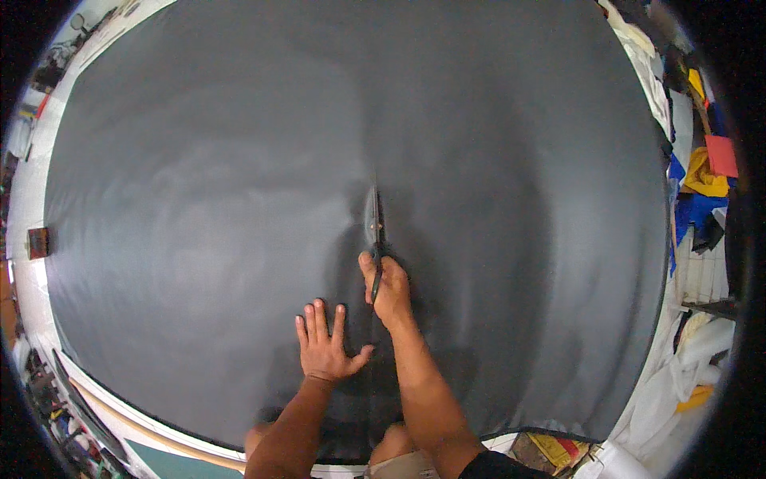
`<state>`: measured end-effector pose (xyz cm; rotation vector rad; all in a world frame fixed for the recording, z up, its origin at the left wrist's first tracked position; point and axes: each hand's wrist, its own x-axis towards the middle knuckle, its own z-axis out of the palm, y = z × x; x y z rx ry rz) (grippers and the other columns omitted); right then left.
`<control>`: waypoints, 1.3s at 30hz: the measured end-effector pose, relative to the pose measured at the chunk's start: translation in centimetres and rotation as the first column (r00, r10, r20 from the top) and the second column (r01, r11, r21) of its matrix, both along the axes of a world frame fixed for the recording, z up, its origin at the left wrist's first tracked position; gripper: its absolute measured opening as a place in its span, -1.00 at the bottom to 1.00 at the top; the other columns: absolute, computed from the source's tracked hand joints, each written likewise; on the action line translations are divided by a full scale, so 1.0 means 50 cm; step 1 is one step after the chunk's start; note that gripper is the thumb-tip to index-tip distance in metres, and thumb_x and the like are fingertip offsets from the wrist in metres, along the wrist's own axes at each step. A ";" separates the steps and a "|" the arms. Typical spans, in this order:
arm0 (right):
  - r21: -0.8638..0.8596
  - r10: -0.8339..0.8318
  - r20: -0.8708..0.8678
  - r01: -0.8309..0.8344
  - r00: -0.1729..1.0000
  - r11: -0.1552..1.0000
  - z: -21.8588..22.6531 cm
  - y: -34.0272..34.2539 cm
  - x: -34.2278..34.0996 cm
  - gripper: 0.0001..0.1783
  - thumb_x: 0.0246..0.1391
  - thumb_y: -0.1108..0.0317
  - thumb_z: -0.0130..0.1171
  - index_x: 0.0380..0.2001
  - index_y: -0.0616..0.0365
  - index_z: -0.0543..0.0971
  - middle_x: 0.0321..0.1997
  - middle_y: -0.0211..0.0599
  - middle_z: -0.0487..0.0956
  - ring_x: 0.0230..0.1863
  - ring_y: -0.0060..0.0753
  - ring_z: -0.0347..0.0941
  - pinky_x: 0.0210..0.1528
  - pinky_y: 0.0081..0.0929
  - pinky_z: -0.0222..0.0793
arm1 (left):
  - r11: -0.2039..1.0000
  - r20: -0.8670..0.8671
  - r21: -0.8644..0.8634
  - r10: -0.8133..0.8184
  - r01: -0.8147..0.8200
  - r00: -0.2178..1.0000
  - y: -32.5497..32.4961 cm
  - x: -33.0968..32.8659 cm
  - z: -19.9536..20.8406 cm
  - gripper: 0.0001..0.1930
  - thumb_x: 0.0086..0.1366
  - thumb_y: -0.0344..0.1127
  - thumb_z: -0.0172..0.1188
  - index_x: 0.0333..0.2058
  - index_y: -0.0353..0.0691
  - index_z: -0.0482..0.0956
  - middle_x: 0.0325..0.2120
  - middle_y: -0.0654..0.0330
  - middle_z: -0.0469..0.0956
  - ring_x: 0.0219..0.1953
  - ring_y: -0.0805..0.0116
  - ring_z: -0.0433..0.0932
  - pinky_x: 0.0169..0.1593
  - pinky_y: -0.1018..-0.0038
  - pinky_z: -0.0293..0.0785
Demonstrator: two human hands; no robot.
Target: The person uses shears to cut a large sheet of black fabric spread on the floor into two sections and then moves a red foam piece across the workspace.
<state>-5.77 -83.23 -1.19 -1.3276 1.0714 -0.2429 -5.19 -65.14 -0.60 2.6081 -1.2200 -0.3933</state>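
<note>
A large sheet of dark grey, slightly shiny material [215,160] spreads over nearly the whole view. My right hand [391,291] is closed round the black handles of a pair of scissors [374,219]. The blades point away from me, along a faint line in the middle of the sheet; whether they are parted is hard to see. My left hand [325,347] lies flat on the sheet, fingers spread, just left of and nearer than the scissors. Nothing is under it but the sheet.
A small brown block [37,243] sits at the left edge on the white surface. Blue, yellow and red pieces of material [706,172] are heaped at the right. White sheeting [678,383] lies at the lower right. A long wooden strip [159,427] runs along the lower left.
</note>
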 end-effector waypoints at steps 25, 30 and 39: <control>0.146 0.069 0.026 -0.072 0.997 0.987 0.039 -0.152 0.149 -0.38 0.13 -0.30 0.09 -0.63 0.01 0.30 -0.73 -0.51 0.26 -0.75 -0.57 0.16 -0.66 -0.49 0.12 | 0.995 -0.049 0.095 -0.012 0.016 0.999 0.016 -0.007 -0.015 0.09 -0.04 0.41 0.23 0.31 -0.21 0.13 0.30 -0.41 -0.04 0.35 -0.39 -0.04 0.31 -0.29 -0.19; 0.079 0.014 0.032 -0.017 0.999 0.997 0.029 -0.210 0.224 -0.41 0.15 -0.25 0.12 -0.65 -0.01 0.30 -0.72 -0.56 0.23 -0.74 -0.62 0.16 -0.68 -0.54 0.08 | 0.995 -0.040 0.094 -0.039 0.043 0.998 0.013 -0.003 -0.010 0.07 -0.04 0.42 0.22 0.28 -0.27 0.20 0.30 -0.42 -0.04 0.34 -0.43 -0.04 0.30 -0.31 -0.17; 0.065 0.017 0.062 -0.021 0.998 0.998 0.012 -0.364 0.377 -0.38 0.03 -0.29 0.22 -0.64 0.06 0.39 -0.73 -0.50 0.28 -0.76 -0.57 0.18 -0.71 -0.51 0.09 | 0.991 -0.031 0.130 -0.008 0.012 0.999 0.006 -0.005 -0.005 -0.01 -0.05 0.44 0.20 0.21 -0.18 0.34 0.25 -0.39 0.11 0.32 -0.39 0.05 0.29 -0.29 -0.07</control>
